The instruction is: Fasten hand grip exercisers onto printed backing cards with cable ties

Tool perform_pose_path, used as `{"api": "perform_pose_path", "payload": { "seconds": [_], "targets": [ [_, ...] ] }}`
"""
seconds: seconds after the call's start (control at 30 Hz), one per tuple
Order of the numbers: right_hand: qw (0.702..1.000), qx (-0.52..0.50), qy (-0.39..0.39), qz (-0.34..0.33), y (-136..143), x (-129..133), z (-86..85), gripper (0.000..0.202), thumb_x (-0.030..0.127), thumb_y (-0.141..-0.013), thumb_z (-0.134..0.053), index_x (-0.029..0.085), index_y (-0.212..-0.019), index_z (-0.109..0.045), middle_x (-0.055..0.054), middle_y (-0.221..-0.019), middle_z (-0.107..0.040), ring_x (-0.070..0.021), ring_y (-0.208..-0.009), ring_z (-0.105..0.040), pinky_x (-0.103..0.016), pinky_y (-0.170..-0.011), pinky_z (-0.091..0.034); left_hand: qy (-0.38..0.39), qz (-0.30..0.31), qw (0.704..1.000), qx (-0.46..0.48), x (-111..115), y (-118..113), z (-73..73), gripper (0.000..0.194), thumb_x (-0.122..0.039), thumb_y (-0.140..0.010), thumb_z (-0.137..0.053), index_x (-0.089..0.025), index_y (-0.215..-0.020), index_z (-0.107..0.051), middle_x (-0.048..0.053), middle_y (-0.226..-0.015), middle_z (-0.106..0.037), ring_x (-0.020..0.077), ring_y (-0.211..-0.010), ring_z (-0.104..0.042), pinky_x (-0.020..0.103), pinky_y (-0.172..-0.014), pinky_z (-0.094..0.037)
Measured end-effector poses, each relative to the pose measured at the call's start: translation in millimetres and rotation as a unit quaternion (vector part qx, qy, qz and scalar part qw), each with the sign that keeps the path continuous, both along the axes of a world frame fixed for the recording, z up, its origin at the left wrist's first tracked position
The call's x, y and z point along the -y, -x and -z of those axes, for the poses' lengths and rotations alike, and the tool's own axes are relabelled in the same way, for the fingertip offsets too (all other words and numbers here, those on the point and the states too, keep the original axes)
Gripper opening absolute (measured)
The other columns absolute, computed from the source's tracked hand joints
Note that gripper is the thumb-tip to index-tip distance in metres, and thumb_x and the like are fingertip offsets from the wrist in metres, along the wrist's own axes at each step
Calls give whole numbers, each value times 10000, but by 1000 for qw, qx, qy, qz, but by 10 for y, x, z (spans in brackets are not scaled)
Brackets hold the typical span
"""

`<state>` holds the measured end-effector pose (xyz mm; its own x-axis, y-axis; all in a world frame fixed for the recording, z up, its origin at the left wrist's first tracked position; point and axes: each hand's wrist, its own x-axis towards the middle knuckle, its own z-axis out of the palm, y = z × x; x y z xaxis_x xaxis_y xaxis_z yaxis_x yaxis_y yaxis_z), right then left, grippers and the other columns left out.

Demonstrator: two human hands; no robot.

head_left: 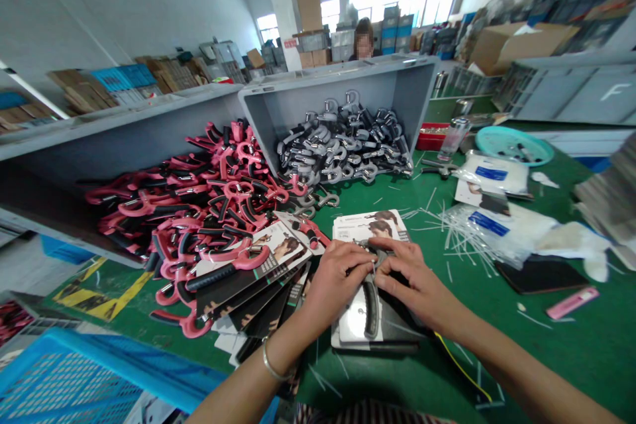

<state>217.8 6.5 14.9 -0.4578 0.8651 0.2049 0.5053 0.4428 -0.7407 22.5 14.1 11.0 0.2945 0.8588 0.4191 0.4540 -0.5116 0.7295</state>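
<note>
A grey-and-black hand grip [371,308] lies on a printed card on top of a small stack of cards [342,324] in front of me. My left hand [342,271] pinches at the grip's upper end, its fingertips by what looks like a thin white tie [373,265]. From the other side my right hand [405,275] closes its thumb and fingers round the same end of the grip. The fingers partly hide this spot. Left of the hands, more printed cards [248,291] lie fanned out, with a pink-and-black hand grip [218,275] across them.
A grey crate [422,99] on its side holds grey grips [342,139]; pink grips [199,185] spill from another at left. Loose white ties [464,238], plastic bags [491,232], a pink cutter [572,303] and a turquoise tray [541,146] lie right. A person [364,46] is beyond.
</note>
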Motion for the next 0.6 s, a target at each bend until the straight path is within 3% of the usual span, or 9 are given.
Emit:
{"api": "perform_pose_path", "payload": {
  "seconds": [0.6],
  "targets": [
    [1000,-11,-10,16,38,1,0,173,341,-965,-531,239,-863,-626,-50,-1419,-504,-271,-1367,-347,-533,-1114,-289,-16,-2,1000,-17,3,33,14,175,-182,-898,-653,-258,-1007,-767,27,-962,-737,198,-948,-603,363,-896,-437]
  ]
}}
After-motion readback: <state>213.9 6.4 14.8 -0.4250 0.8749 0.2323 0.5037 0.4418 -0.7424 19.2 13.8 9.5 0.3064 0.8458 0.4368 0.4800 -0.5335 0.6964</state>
